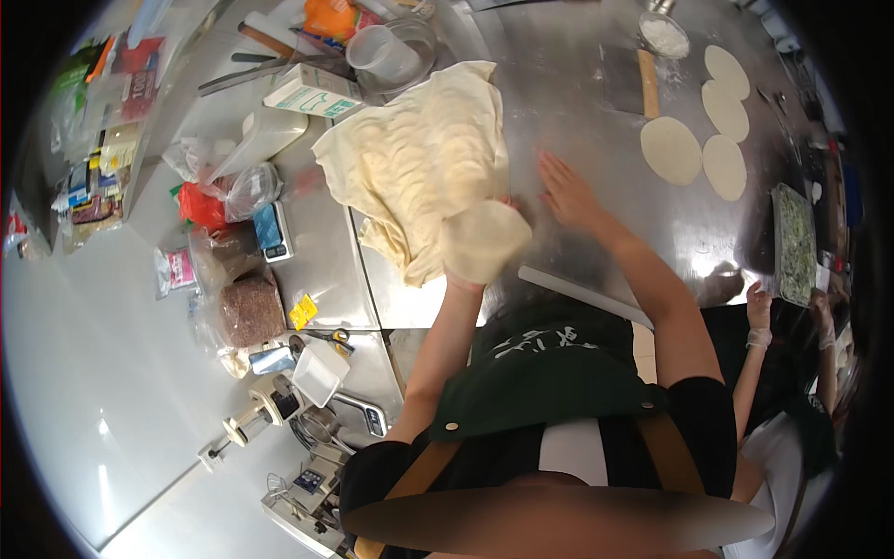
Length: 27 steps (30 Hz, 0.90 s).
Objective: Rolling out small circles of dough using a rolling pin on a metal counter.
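Observation:
My left hand [464, 277] has a thin round dough sheet [487, 242] on it, which hides most of the palm and fingers. The sheet overlaps the near right corner of a cream cloth [412, 154], draped over rows of rounded lumps. What lies beneath the cloth is hidden. My right hand [567, 190], slightly blurred, is held flat with fingers extended and nothing in it, to the right of the cloth over the steel table [559, 91]. A white rolling pin [583, 295] lies close to my apron, between my forearms.
Several flat dough rounds [670, 150] lie to the right, near a wooden-handled dough scraper [648, 84] and a bowl of flour [663, 36]. A co-worker's gloved hand [758, 311] is beside a tray of green filling [795, 241]. Leftward are a carton [314, 91] and a digital scale [272, 230].

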Each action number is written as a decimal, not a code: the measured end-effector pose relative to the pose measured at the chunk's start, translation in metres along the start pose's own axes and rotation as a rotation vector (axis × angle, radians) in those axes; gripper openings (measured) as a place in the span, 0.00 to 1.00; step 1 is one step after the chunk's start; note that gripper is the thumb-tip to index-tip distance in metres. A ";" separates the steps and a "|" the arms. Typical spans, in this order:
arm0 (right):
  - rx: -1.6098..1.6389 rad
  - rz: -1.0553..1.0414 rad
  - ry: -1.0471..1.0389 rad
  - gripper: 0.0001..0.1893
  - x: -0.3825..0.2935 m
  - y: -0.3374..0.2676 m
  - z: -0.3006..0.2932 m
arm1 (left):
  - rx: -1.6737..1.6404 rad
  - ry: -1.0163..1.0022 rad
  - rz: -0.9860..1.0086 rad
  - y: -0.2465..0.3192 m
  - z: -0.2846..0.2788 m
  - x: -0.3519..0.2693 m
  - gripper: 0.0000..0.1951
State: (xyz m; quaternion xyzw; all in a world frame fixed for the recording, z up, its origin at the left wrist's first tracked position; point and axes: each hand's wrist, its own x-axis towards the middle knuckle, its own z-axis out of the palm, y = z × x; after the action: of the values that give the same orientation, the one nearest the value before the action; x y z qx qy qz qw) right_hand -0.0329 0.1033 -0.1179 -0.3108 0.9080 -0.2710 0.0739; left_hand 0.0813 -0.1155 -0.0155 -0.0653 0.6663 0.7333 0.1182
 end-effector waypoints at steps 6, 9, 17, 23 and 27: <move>0.308 0.245 0.495 0.33 0.009 -0.072 -0.030 | -0.754 -0.193 0.013 -0.013 0.020 0.043 0.33; 0.233 -0.053 0.308 0.33 0.005 -0.143 -0.037 | -1.231 -0.350 -0.028 -0.012 0.044 0.049 0.34; 0.174 -0.127 0.253 0.37 -0.052 -0.143 -0.059 | -1.046 -0.140 -0.118 0.016 0.056 0.060 0.45; 0.852 0.372 0.588 0.34 -0.026 -0.169 -0.049 | -0.314 0.074 -0.021 0.042 0.075 0.059 0.46; 1.501 0.811 0.464 0.31 -0.034 -0.175 -0.065 | -0.032 0.056 -0.030 0.052 0.097 0.044 0.49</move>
State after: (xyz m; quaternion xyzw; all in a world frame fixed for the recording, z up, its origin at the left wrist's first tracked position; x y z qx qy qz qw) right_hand 0.0661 0.0373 0.0295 0.2287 0.5230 -0.8048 0.1630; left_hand 0.0310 -0.0200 0.0337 -0.0976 0.6565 0.7399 0.1096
